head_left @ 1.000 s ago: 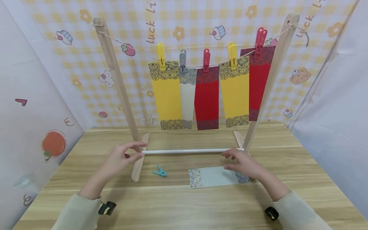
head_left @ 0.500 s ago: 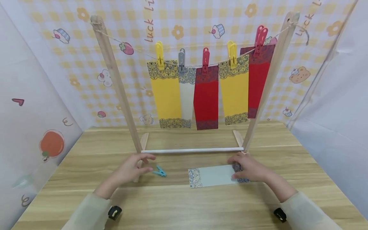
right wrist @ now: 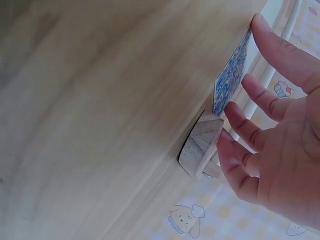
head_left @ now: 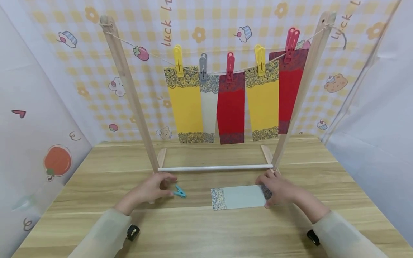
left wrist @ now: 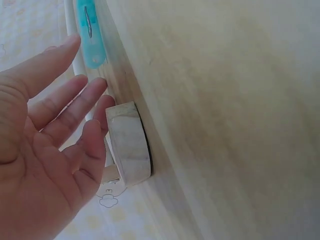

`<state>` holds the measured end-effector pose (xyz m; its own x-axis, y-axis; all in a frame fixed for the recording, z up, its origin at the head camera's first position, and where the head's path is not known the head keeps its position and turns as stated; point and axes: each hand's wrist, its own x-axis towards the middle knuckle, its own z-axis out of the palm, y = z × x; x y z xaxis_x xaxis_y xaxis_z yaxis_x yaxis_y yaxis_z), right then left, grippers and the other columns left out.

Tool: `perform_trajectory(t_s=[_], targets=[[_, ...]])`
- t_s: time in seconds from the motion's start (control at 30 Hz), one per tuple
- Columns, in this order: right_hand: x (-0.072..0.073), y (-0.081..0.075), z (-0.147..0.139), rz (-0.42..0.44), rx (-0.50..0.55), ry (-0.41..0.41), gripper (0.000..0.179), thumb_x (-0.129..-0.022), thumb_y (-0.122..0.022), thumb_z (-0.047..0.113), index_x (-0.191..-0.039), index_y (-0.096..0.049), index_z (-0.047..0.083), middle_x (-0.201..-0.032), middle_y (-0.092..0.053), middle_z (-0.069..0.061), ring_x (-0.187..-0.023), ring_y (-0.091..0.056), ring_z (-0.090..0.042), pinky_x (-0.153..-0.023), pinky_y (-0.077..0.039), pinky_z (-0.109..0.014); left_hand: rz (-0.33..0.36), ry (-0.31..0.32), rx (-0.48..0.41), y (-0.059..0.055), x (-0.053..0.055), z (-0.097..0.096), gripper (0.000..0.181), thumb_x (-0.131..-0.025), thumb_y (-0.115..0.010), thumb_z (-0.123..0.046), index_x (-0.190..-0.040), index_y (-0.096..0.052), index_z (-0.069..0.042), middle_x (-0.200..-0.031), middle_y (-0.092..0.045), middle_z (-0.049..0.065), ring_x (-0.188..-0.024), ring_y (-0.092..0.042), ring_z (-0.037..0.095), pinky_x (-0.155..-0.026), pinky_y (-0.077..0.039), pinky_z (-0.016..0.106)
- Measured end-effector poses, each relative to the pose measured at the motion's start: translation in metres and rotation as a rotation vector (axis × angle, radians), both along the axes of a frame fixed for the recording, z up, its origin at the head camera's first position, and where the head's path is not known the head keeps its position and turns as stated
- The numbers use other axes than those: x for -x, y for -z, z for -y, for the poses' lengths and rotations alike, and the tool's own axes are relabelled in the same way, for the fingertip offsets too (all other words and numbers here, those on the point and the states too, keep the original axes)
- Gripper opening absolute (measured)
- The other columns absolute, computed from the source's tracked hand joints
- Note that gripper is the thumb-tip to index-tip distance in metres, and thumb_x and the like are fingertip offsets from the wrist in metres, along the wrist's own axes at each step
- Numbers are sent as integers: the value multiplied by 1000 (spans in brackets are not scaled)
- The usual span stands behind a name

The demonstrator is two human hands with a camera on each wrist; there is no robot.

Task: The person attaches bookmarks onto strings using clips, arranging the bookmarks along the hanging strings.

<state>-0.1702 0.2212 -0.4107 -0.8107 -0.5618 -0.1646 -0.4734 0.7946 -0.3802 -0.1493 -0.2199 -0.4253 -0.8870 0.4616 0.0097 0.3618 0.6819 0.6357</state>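
Note:
My left hand (head_left: 146, 190) is just left of a light blue clothespin (head_left: 180, 192) on the table, thumb and fingers parted. In the left wrist view the thumb tip comes close to the clothespin (left wrist: 91, 37), and the palm holds nothing. A pale blue-grey paper card (head_left: 242, 197) with lace-patterned ends lies flat on the table. Over its right end reaches my right hand (head_left: 282, 188), covering part of the pattern. The right wrist view has the thumb tip at the edge of the card (right wrist: 232, 75), the other fingers spread apart from it along the far side.
A wooden frame with two posts (head_left: 132, 89) and a white crossbar (head_left: 214, 168) stands behind. From its sagging string hang yellow (head_left: 187, 111), pale (head_left: 209, 114) and red (head_left: 231, 107) cards on clothespins. Wooden feet (left wrist: 129, 142) stand beside both hands.
My left hand has moved from the crossbar's left end down and right to the blue clothespin. My right hand has moved slightly right and down onto the card's right end.

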Motion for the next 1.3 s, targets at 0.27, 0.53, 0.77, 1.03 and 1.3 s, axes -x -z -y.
perform_trajectory(t_s=[0.27, 0.53, 0.77, 1.03, 1.3], targets=[[2, -3, 3, 21, -48, 18, 61, -68, -91, 23, -115, -52, 14, -116, -45, -6, -107, -38, -30, -85, -44, -57, 36, -27, 34, 0, 4, -3, 45, -82, -80, -12, -123, -65, -3, -121, -64, 9, -98, -56, 16, -85, -49, 26], [0, -4, 2, 13, -44, 24, 62, -71, -89, 28, -114, -46, 19, -117, -48, 0, -108, -43, -28, -83, -40, -69, 19, -2, 65, -4, 1, -8, 37, -82, -78, -7, -116, -66, -4, -109, -61, 5, -92, -53, 16, -80, -47, 25], [2, -3, -1, 0, -1, 28, 55, -75, -87, 24, -110, -44, 20, -106, -52, 7, -102, -44, -23, -78, -38, -56, 26, 2, 45, -4, 1, -7, 30, -81, -77, -4, -110, -68, -6, -101, -58, 4, -85, -47, 15, -72, -41, 21], [2, -3, -4, -18, -5, 33, 52, -76, -86, 23, -108, -45, 20, -99, -54, 11, -100, -44, -19, -79, -36, -54, 32, -20, 47, -1, 3, -4, 34, -81, -77, -2, -113, -65, -1, -106, -63, 6, -89, -55, 15, -77, -49, 24], [0, -4, -4, 6, 31, 66, 44, -81, -82, 22, -107, -46, 20, -91, -57, 11, -92, -47, -15, -83, -30, -53, 17, 10, 34, -1, 3, -1, 28, -84, -78, -12, -109, -66, -4, -101, -62, 5, -85, -54, 14, -73, -46, 22]])
